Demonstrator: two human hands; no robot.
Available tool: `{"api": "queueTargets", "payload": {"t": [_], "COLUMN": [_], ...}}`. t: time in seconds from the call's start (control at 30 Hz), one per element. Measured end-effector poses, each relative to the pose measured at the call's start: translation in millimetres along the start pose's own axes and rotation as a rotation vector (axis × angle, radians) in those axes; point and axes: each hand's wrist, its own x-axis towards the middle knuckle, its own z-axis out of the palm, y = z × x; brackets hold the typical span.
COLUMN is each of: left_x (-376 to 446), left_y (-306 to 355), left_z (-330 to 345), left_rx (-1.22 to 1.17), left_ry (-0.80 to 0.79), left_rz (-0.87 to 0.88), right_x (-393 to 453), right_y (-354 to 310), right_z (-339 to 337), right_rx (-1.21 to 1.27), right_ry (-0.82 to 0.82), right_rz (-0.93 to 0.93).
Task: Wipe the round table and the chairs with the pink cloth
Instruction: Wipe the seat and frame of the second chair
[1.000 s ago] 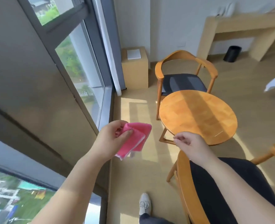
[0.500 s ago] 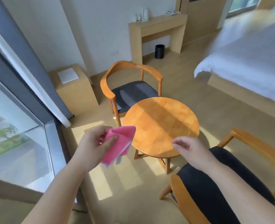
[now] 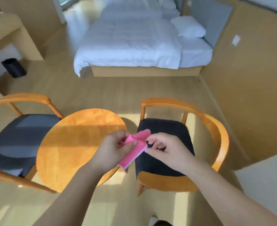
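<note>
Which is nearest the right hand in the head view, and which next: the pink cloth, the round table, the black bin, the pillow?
From the right hand:
1. Pink cloth, just left of its fingertips, held by the left hand.
2. Round table, further left.
3. Pillow, far up on the bed.
4. Black bin, far upper left; close to the pillow's rank.

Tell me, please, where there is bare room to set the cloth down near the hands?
The round table top shows bare wood from its far rim to the left hand. The dark seats of the left chair and right chair hold nothing visible. It is crowded only where both hands, right hand included, hold the pink cloth.
</note>
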Motion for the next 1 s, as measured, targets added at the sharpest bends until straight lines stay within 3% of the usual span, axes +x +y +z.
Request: {"api": "queueTargets", "payload": {"t": [0.27, 0.53, 0.73, 1.0], "left_x": [95.4, 139.9, 145.3, 119.5], "left_y": [68.8, 95.1, 87.0, 67.3], "left_z": [112.8, 183.0, 223.3, 255.2], "left_rx": [-0.053, -0.215, -0.370, -0.416], "left_ry": [-0.396, -0.799, -1.144, -1.328], "left_rz": [0.279, 0.251, 0.252, 0.232], "right_x": [-45.1, -85.9, -112.4, -140.0], "right_y": [45.8, 61.9, 62.3, 58.4], "right_z": [-78.5, -129.8, -101.4, -59.0], "right_rx": [-0.092, -0.123, -0.163, -0.116], "right_ry": [0.362, 0.497, 0.723, 0.781], "right_rz": [0.226, 0.461, 0.694, 0.850]}}
